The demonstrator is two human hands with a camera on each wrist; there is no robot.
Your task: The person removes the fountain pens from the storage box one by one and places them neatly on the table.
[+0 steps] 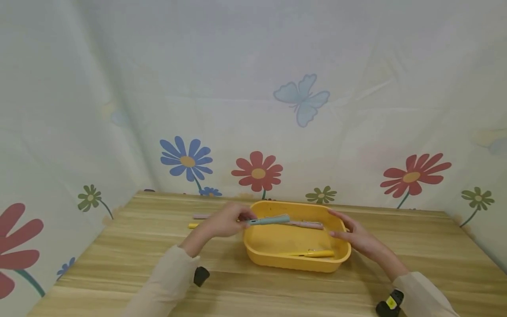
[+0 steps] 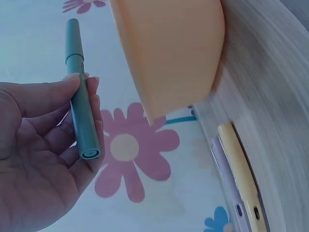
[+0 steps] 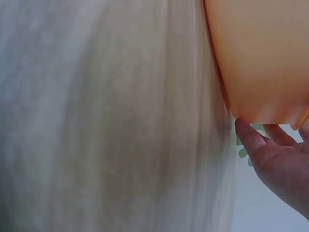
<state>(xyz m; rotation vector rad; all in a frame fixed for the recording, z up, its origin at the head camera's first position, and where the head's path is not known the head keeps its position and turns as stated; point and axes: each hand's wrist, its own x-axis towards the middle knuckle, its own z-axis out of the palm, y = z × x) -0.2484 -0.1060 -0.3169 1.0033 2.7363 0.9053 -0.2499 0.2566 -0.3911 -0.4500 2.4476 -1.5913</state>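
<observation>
My left hand (image 1: 229,220) pinches a teal pen (image 1: 273,219) between thumb and fingers, above the left rim of a yellow plastic basket (image 1: 293,266). In the left wrist view the teal pen (image 2: 85,116) is capped and slants across the fingers. My right hand (image 1: 362,237) grips the basket's right end, with finger and thumb over the rim; in the right wrist view other fingertips (image 3: 241,122) touch the outer wall. Inside the basket, a pale pink pen (image 1: 306,224) lies toward the back and a yellow pen (image 1: 320,253) near the front.
Left of the basket, a yellow pen (image 2: 241,179) and a pale purple pen (image 2: 227,181) lie side by side on the wooden table (image 1: 130,246). A white curtain (image 1: 222,88) printed with flowers and a butterfly stands behind the table.
</observation>
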